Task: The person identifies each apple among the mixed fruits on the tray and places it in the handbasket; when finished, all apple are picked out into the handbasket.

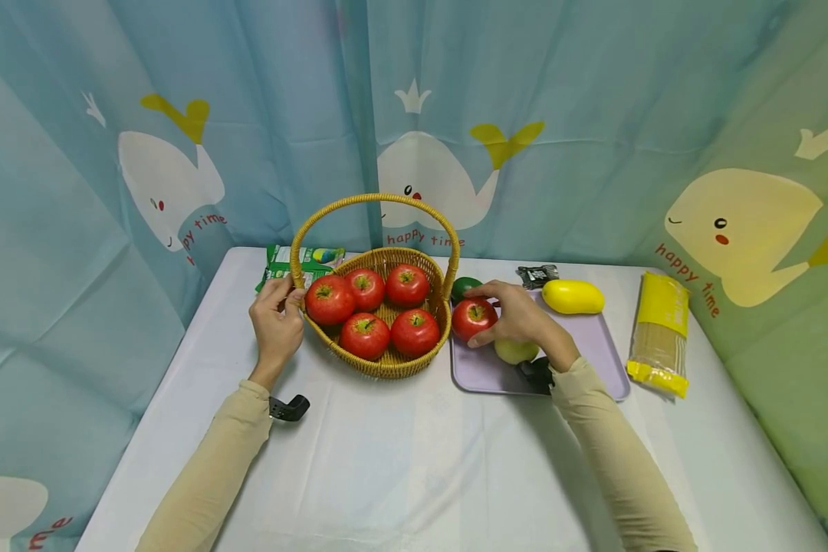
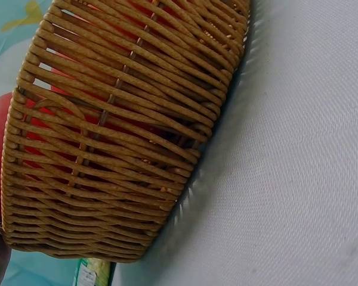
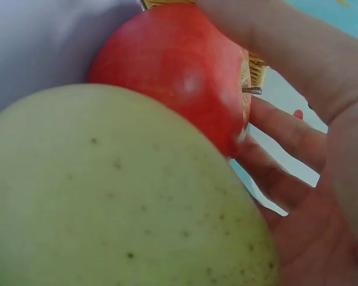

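Note:
Several red apples (image 1: 365, 336) lie in a woven wicker basket (image 1: 395, 369) with a tall arched handle (image 1: 376, 198). My left hand (image 1: 276, 322) pinches the left side of the basket, where the handle meets the rim; the left wrist view shows the basket's woven side (image 2: 107, 155) close up. Over the left end of a lilac tray (image 1: 483, 379), my right hand (image 1: 517, 310) grips another red apple (image 1: 474, 319), thumb on one side and fingers on the other. A pale green fruit (image 3: 119, 190) sits just beneath that hand, partly hidden by it in the head view.
A dark green fruit (image 1: 465, 287) and a yellow mango-shaped fruit (image 1: 573, 297) lie at the tray. Behind it is a small black packet (image 1: 537, 276). A yellow-ended pack of noodles (image 1: 658, 333) lies to the right, a green packet (image 1: 310, 261) behind the basket. Curtains (image 1: 303, 100) border the table.

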`<move>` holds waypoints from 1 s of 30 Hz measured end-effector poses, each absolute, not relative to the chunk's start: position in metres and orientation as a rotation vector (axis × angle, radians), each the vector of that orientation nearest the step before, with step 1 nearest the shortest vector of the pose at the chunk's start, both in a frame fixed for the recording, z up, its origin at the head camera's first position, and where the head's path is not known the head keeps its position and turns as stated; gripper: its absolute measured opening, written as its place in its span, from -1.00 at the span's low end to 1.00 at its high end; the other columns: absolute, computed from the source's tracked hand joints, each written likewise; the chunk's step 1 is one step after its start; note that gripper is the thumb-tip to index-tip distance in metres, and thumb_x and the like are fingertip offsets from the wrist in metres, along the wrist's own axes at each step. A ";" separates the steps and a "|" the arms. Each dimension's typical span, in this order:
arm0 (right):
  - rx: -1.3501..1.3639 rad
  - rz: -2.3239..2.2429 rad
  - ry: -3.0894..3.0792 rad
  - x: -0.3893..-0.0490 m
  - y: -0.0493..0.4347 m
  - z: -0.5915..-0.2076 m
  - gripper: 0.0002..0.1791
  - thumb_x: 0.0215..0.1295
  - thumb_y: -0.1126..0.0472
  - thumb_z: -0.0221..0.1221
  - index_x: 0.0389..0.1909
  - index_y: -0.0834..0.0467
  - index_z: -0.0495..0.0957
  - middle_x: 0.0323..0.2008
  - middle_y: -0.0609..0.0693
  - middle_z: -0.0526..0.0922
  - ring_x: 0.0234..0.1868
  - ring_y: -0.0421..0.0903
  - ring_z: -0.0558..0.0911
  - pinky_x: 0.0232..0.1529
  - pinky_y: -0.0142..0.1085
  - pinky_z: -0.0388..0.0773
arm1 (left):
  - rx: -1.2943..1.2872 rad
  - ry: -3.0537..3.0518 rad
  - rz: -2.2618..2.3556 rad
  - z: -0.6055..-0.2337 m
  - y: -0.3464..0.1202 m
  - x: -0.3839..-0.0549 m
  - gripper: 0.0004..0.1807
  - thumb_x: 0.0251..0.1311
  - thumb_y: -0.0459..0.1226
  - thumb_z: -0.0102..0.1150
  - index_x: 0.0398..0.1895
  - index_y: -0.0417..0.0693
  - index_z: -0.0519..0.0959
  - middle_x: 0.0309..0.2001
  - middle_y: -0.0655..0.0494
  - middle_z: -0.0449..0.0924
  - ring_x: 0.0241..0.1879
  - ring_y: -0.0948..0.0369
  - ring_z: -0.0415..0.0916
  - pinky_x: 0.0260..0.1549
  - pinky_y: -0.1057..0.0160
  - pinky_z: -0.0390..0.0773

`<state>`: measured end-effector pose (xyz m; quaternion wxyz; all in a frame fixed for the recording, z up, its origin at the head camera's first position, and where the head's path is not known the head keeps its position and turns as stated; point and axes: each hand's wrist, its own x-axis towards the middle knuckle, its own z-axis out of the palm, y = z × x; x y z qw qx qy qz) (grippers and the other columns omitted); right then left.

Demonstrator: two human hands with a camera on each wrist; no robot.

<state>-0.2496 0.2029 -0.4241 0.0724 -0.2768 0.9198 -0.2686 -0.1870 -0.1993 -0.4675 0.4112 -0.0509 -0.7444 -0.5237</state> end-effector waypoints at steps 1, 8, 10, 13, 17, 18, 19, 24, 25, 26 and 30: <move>-0.835 -0.795 2.767 -0.250 0.203 -0.424 -0.03 -0.19 0.04 0.76 0.34 0.19 0.62 0.24 0.19 0.70 0.21 0.22 0.65 0.27 0.17 0.61 | -0.128 -1.872 -1.322 -0.464 -0.198 -0.185 -0.73 0.36 -0.63 0.19 0.08 -0.56 0.67 -0.15 -0.47 0.64 -0.19 0.44 0.50 -0.21 0.70 0.50; -0.823 -0.732 2.778 -0.255 0.203 -0.426 -0.03 -0.18 0.04 0.76 0.34 0.18 0.62 0.23 0.22 0.69 0.21 0.24 0.64 0.27 0.16 0.63 | -0.128 -1.880 -1.342 -0.464 -0.199 -0.184 -0.72 0.39 -0.58 0.21 0.12 -0.50 0.68 -0.12 -0.42 0.67 -0.20 0.31 0.54 -0.21 0.68 0.53; -0.808 -0.728 2.776 -0.255 0.203 -0.425 -0.04 -0.18 0.06 0.76 0.34 0.18 0.62 0.23 0.23 0.70 0.21 0.24 0.64 0.29 0.17 0.61 | -0.140 -1.875 -1.337 -0.469 -0.202 -0.187 -0.72 0.40 -0.55 0.23 0.12 -0.45 0.70 -0.12 -0.36 0.69 -0.20 0.30 0.54 -0.21 0.67 0.54; -0.797 -0.721 2.763 -0.254 0.202 -0.424 -0.04 -0.19 0.07 0.76 0.33 0.19 0.61 0.21 0.23 0.70 0.22 0.25 0.64 0.31 0.17 0.61 | -0.138 -1.876 -1.340 -0.472 -0.203 -0.188 -0.71 0.39 -0.56 0.24 0.13 -0.44 0.70 -0.13 -0.35 0.70 -0.21 0.26 0.55 -0.22 0.67 0.54; -0.790 -0.700 2.754 -0.253 0.199 -0.423 -0.02 -0.22 0.06 0.77 0.31 0.21 0.59 0.20 0.25 0.69 0.21 0.27 0.63 0.32 0.20 0.59 | -0.120 -1.876 -1.328 -0.469 -0.200 -0.187 -0.71 0.37 -0.62 0.20 0.12 -0.52 0.67 -0.13 -0.43 0.67 -0.22 0.10 0.58 -0.20 0.69 0.53; -0.788 -0.696 2.757 -0.252 0.199 -0.423 -0.02 -0.23 0.07 0.77 0.31 0.21 0.59 0.20 0.26 0.68 0.21 0.27 0.62 0.33 0.21 0.58 | -0.119 -1.875 -1.327 -0.466 -0.198 -0.186 -0.71 0.36 -0.63 0.19 0.11 -0.55 0.66 -0.14 -0.46 0.65 -0.22 0.04 0.59 -0.20 0.70 0.53; -0.786 -0.694 2.761 -0.253 0.198 -0.423 -0.02 -0.23 0.07 0.77 0.30 0.21 0.59 0.20 0.26 0.68 0.22 0.27 0.62 0.34 0.21 0.57 | -0.121 -1.872 -1.329 -0.463 -0.196 -0.184 -0.71 0.36 -0.64 0.18 0.10 -0.58 0.66 -0.14 -0.48 0.64 -0.23 -0.03 0.59 -0.20 0.70 0.52; -0.794 -0.711 2.769 -0.253 0.198 -0.425 -0.05 -0.23 0.10 0.77 0.29 0.20 0.62 0.18 0.24 0.69 0.19 0.25 0.63 0.32 0.19 0.58 | -0.139 -1.862 -1.326 -0.448 -0.189 -0.174 -0.73 0.34 -0.67 0.16 0.06 -0.64 0.64 -0.17 -0.52 0.63 -0.27 -0.07 0.59 -0.22 0.70 0.51; -0.803 -0.718 2.766 -0.253 0.199 -0.425 -0.06 -0.23 0.10 0.77 0.29 0.20 0.63 0.18 0.24 0.69 0.18 0.25 0.63 0.30 0.19 0.59 | -0.141 -1.862 -1.321 -0.447 -0.188 -0.173 -0.73 0.34 -0.66 0.16 0.06 -0.64 0.65 -0.17 -0.52 0.63 -0.27 -0.02 0.58 -0.22 0.70 0.51; -0.810 -0.722 2.766 -0.253 0.199 -0.426 -0.05 -0.23 0.11 0.77 0.30 0.20 0.64 0.18 0.24 0.69 0.17 0.26 0.63 0.29 0.19 0.60 | -0.141 -1.861 -1.319 -0.446 -0.188 -0.173 -0.74 0.34 -0.66 0.16 0.06 -0.63 0.65 -0.18 -0.51 0.63 -0.27 0.04 0.58 -0.22 0.70 0.51; -0.829 -0.768 2.773 -0.251 0.202 -0.426 -0.04 -0.23 0.13 0.76 0.33 0.17 0.64 0.18 0.24 0.66 0.17 0.28 0.62 0.26 0.21 0.60 | -0.142 -1.862 -1.316 -0.449 -0.189 -0.173 -0.73 0.35 -0.66 0.16 0.07 -0.63 0.65 -0.17 -0.52 0.63 -0.27 0.13 0.55 -0.22 0.69 0.51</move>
